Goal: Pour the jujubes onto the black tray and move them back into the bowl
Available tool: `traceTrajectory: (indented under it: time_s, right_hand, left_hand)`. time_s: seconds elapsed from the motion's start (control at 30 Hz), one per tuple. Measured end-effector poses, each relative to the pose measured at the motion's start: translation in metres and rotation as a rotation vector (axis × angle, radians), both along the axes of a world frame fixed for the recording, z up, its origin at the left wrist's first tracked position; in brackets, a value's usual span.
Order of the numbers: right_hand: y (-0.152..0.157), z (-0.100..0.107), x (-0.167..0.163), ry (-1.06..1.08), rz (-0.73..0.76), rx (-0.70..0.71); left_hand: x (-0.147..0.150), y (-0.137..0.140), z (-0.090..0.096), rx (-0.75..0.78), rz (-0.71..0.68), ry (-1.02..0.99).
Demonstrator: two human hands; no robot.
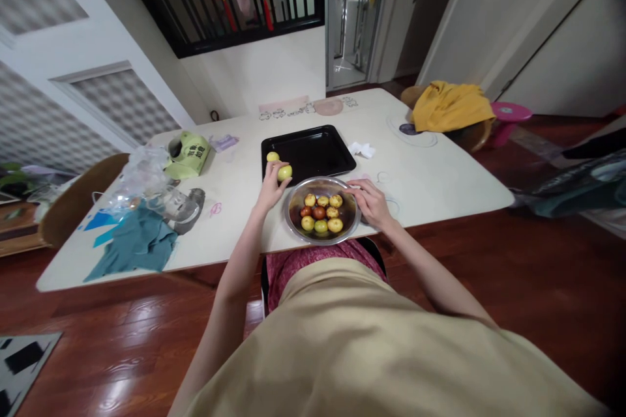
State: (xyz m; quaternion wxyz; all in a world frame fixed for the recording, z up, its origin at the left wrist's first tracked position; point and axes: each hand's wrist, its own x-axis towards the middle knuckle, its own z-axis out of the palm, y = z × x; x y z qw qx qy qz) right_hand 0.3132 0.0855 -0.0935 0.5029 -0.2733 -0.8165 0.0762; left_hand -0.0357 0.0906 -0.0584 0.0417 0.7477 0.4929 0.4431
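A round yellow-green fruit (284,173) is pinched between the thumb and fingers of my left hand (272,184), over the near left corner of a black baking tray (313,151). Another yellow fruit (272,156) lies at the tray's left side, just beyond my fingers. Close to the table's front edge stands a shiny metal bowl (352,225) with several round fruits inside, some yellow with brown patches, some reddish brown. My right hand (372,203) holds the bowl by its right rim; its thumb is partly hidden.
A crumpled white tissue (362,149) lies right of the tray. On the left of the table are a green bag (188,154), clear plastic (144,172) and a teal cloth (139,241). Yellow cloth (450,107) drapes a chair by the right end, near a pink stool (511,114).
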Motion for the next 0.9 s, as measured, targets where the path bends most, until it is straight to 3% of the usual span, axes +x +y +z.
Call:
traceTrajectory:
  time_s: [0.13, 0.3, 0.47, 0.7, 0.9]
  right_hand:
    - [0.0, 0.001, 0.0, -0.018, -0.008, -0.005]
    - [-0.001, 0.002, -0.001, -0.011, -0.004, -0.001]
    - [-0.001, 0.003, -0.002, -0.01, -0.008, -0.015]
    - [-0.002, 0.002, -0.002, -0.008, -0.007, -0.016]
    - [-0.001, 0.002, -0.001, -0.016, 0.004, -0.018]
  left_hand:
    - [0.015, -0.025, 0.024, 0.109, 0.031, -0.157]
    - [0.044, -0.055, 0.046, 0.009, -0.225, 0.005]
    - [0.064, -0.064, 0.039, -0.148, -0.366, 0.152]
    - [0.071, -0.068, 0.035, -0.207, -0.264, 0.254]
    - [0.068, -0.069, 0.035, -0.159, -0.278, 0.23]
